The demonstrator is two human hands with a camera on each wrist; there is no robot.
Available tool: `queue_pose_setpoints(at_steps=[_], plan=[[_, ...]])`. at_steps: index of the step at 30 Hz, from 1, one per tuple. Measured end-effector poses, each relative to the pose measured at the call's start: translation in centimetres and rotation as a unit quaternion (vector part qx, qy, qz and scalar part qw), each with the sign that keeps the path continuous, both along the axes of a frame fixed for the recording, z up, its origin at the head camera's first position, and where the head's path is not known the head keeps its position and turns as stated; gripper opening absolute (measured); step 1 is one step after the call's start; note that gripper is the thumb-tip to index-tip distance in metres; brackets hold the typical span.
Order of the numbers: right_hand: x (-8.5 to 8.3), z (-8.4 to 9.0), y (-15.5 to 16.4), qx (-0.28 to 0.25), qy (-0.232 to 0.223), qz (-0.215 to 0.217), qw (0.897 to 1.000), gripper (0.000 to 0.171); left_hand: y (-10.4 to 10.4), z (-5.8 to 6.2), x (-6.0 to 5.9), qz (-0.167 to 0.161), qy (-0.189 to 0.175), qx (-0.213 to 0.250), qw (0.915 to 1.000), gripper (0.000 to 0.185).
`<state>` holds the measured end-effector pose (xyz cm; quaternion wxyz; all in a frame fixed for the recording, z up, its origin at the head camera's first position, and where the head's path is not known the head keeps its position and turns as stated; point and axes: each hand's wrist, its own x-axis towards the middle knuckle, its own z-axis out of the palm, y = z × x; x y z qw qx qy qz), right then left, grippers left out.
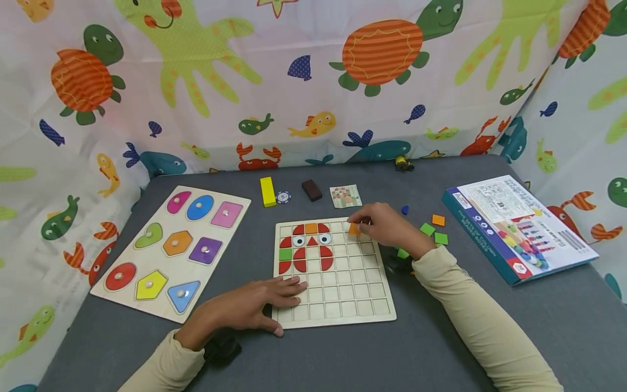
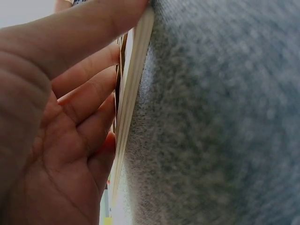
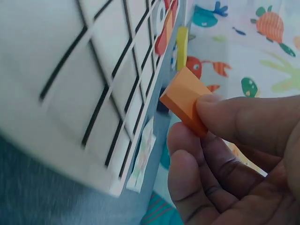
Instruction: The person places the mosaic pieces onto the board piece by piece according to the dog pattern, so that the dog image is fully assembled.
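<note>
My right hand (image 1: 387, 224) pinches an orange square tile (image 3: 185, 98) between thumb and fingertips, over the far right part of a wooden grid board (image 1: 343, 294). Red curved pieces (image 1: 327, 263), white eye pieces (image 1: 325, 239), a green square (image 1: 285, 254) and an orange square (image 1: 311, 228) sit in the board's far left cells. At the near left corner, my left hand (image 1: 250, 302) rests with extended fingers on the board, its thumb along the edge. The left wrist view shows that thumb at the board's layered side (image 2: 131, 79). A small printed card (image 1: 345, 196) lies beyond the board.
Left lies a knobbed shape puzzle (image 1: 147, 258). At the back are a yellow block (image 1: 267, 191), a poker chip (image 1: 283, 197), a dark brown block (image 1: 312, 190) and a small toy (image 1: 404, 164). Loose green tiles (image 1: 427, 229) lie near the right forearm, left of a box (image 1: 519, 228).
</note>
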<state>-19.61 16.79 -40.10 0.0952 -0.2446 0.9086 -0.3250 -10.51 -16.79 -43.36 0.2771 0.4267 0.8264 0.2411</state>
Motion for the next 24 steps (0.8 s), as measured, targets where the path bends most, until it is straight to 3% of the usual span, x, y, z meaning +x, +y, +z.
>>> queue_pose_setpoints(at_steps=[15, 24], plan=[[1.9, -0.9, -4.8, -0.016, -0.020, 0.070, 0.997, 0.023, -0.4, -0.2, 0.2, -0.006, 0.013, 0.009, 0.9999, 0.068], [2.6, -0.9, -6.9, -0.023, -0.007, 0.112, 0.993, 0.020, -0.1, -0.3, -0.1, -0.005, 0.000, 0.009, 0.9999, 0.066]])
